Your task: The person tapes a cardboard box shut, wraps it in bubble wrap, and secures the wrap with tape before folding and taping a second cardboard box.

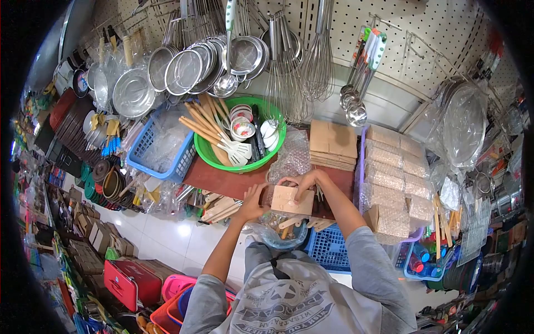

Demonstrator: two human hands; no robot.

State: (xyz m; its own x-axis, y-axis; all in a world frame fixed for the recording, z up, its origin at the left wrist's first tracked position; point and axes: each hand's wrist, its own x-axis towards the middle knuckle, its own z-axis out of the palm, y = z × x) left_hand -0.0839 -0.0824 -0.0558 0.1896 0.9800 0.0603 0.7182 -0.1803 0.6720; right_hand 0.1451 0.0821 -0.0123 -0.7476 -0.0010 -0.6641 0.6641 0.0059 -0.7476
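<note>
A small brown cardboard box is held between both hands at the front edge of the reddish-brown tabletop. My left hand grips its left side, fingers pointing up and away from me. From the upper right, my right hand reaches over the box, its fingers bent down onto the top face. A thin pinkish curved edge shows at the far side of the box, partly hidden by the right fingers. Just beyond the hands lies a sheet of bubble wrap.
Flat cardboard pieces are stacked behind my right hand. A green basin holds spatulas and small bowls, beside a blue basket. Bubble-wrapped boxes fill a purple crate at right. Whisks and strainers hang above.
</note>
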